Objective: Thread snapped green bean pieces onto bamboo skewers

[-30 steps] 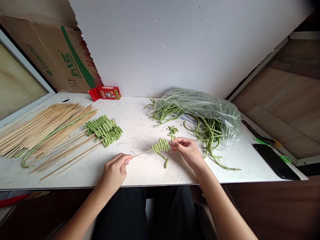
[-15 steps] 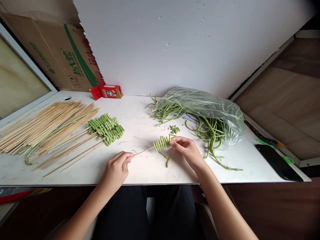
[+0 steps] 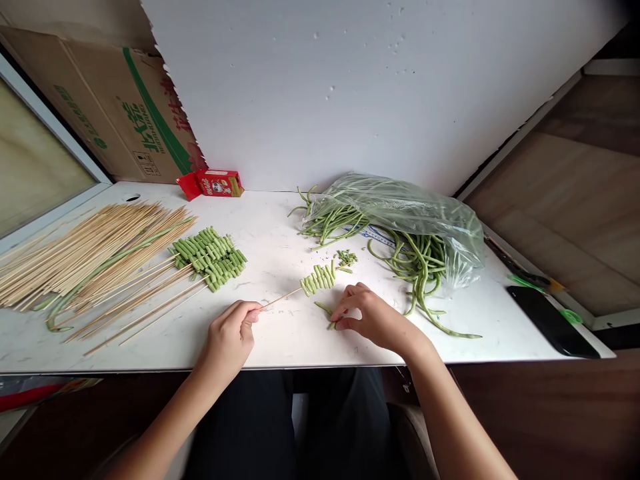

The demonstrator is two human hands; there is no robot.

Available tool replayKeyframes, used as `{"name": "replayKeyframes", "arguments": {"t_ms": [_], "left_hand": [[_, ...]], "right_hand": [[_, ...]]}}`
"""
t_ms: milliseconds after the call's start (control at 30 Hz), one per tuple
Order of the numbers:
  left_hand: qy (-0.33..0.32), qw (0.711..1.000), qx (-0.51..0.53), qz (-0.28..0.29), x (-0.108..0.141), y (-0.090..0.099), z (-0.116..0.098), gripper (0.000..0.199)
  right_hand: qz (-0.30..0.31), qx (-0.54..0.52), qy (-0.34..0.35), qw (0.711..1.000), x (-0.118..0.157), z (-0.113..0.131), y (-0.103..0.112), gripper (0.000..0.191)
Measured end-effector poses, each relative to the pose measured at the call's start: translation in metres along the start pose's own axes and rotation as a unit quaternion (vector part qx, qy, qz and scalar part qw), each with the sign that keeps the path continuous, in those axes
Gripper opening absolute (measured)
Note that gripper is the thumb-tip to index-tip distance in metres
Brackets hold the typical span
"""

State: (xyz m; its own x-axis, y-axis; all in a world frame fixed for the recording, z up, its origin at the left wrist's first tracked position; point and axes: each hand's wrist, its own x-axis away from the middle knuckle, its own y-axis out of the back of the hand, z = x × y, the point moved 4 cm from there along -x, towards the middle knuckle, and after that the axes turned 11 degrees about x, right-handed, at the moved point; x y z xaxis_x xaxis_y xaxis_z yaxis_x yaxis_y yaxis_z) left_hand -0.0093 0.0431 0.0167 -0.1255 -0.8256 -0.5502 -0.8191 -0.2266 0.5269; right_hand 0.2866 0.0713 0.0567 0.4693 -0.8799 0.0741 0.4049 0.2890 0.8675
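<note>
My left hand (image 3: 232, 333) pinches the lower end of a bamboo skewer (image 3: 281, 297), which slants up to the right. Several short green bean pieces (image 3: 317, 279) are threaded crosswise near its far end. Down on the table, my right hand (image 3: 370, 317) has thumb and fingers closed around a cut bean piece (image 3: 332, 325). Another bean piece (image 3: 323, 307) lies just beside those fingertips. Small bean scraps (image 3: 347, 257) sit in a little heap behind the skewer's tip. To the left, finished-looking bean skewers (image 3: 210, 257) lie stacked with their sticks pointing toward me.
Loose bamboo skewers (image 3: 85, 253) cover the left side, with one long bean (image 3: 120, 257) across them. A clear plastic bag (image 3: 415, 207) of long green beans (image 3: 425, 267) lies back right. A black phone (image 3: 550, 321), scissors (image 3: 520, 267) and a red box (image 3: 220, 183) stand around the edges.
My right hand has left the threaded skewer and moved down toward me to a bean piece on the table. My left hand still holds the skewer, nearly in place.
</note>
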Motion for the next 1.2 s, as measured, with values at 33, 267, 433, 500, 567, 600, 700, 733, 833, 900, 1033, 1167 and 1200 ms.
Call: {"name": "replayKeyframes", "arguments": {"t_ms": [33, 267, 433, 500, 567, 600, 700, 733, 833, 900, 1033, 1167, 1200], "left_hand": [[0.002, 1.0, 0.0, 0.003, 0.0, 0.0, 0.0, 0.024], [0.014, 1.0, -0.008, -0.006, -0.001, 0.001, 0.001, 0.023], [0.009, 1.0, -0.006, -0.008, -0.002, 0.003, 0.0, 0.022], [0.006, 1.0, -0.007, -0.007, -0.002, 0.003, -0.001, 0.022], [0.001, 1.0, -0.005, -0.003, -0.002, 0.002, -0.002, 0.022], [-0.002, 1.0, -0.003, -0.001, -0.002, 0.002, -0.002, 0.021], [-0.006, 1.0, 0.005, 0.007, -0.002, 0.0, -0.002, 0.022], [-0.004, 1.0, 0.007, 0.01, -0.001, 0.0, -0.002, 0.022], [0.007, 1.0, 0.008, 0.023, 0.0, -0.002, -0.001, 0.024], [0.011, 1.0, 0.007, 0.027, 0.001, -0.002, 0.0, 0.024], [0.008, 1.0, 0.007, 0.02, 0.0, -0.002, -0.001, 0.023], [0.01, 1.0, 0.008, 0.024, 0.0, -0.002, -0.001, 0.024], [0.011, 1.0, 0.009, 0.025, -0.001, -0.002, -0.001, 0.024]], "right_hand": [[-0.009, 0.01, -0.003, 1.0, 0.0, 0.0, -0.001, 0.014], [-0.064, -0.12, -0.049, 0.99, -0.002, -0.028, 0.013, 0.018], [-0.142, -0.338, -0.121, 0.922, -0.008, -0.055, 0.011, 0.036], [-0.164, -0.416, -0.128, 0.885, -0.01, -0.059, 0.008, 0.037], [-0.165, -0.474, -0.128, 0.856, -0.012, -0.059, 0.006, 0.035], [-0.16, -0.496, -0.127, 0.844, -0.013, -0.058, 0.005, 0.035], [-0.149, -0.53, -0.122, 0.826, -0.014, -0.055, 0.003, 0.035], [-0.148, -0.533, -0.121, 0.824, -0.014, -0.054, 0.002, 0.036], [-0.147, -0.531, -0.121, 0.826, -0.014, -0.054, 0.001, 0.034], [-0.143, -0.522, -0.125, 0.831, -0.014, -0.054, -0.001, 0.034], [-0.137, -0.511, -0.13, 0.838, -0.014, -0.052, -0.002, 0.036], [-0.13, -0.515, -0.134, 0.837, -0.013, -0.051, -0.002, 0.037], [-0.129, -0.515, -0.135, 0.837, -0.013, -0.051, -0.002, 0.037]]}}
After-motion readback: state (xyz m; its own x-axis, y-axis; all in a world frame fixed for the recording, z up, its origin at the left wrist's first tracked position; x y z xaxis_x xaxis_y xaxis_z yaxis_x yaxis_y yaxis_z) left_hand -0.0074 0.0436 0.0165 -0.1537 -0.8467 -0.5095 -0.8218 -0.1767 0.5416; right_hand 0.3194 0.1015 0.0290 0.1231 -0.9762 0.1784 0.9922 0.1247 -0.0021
